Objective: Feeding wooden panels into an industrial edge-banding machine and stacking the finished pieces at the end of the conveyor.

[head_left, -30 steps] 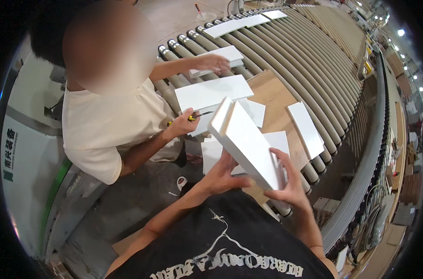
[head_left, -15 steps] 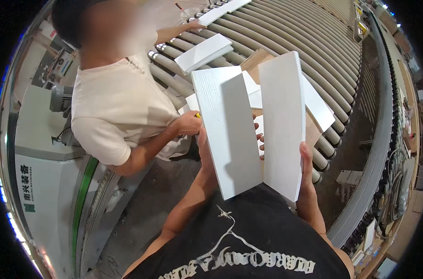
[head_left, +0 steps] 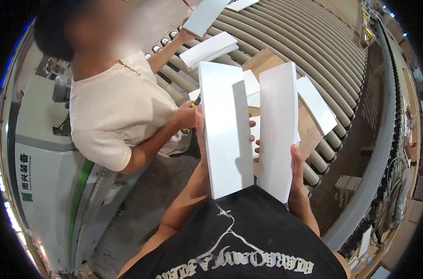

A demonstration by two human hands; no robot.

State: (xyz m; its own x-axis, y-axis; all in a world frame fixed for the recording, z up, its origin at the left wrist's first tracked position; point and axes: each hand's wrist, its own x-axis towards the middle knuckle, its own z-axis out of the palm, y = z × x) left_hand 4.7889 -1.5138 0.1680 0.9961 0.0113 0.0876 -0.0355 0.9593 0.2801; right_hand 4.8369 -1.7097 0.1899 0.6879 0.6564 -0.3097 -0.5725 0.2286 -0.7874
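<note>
Two long white boards stand on end in front of my black shirt, one in each hand. My left hand (head_left: pixel 201 132) wraps round the left white board (head_left: pixel 226 135), its thumb side at the outer edge and fingertips showing past the inner edge. Round the right white board (head_left: pixel 275 130) my right hand (head_left: pixel 297 165) is closed in the same way, thumb along the outer edge. The boards' lower ends come close together, while their upper ends lean apart. Both palms are hidden behind the boards.
Beyond lies a roller conveyor (head_left: pixel 295 37) with a brown board (head_left: pixel 309 132), a loose white board (head_left: pixel 316 104) and stacked white boards (head_left: pixel 209 49). At left a co-worker in a cream shirt (head_left: pixel 123 107) holds a white board (head_left: pixel 206 17) and a yellow-black tool (head_left: pixel 195 102). A machine (head_left: pixel 44 186) stands beside them.
Both boards have turned slightly in my hands, and the left board's face now looks brighter. The co-worker has lifted a white board off the rollers.
</note>
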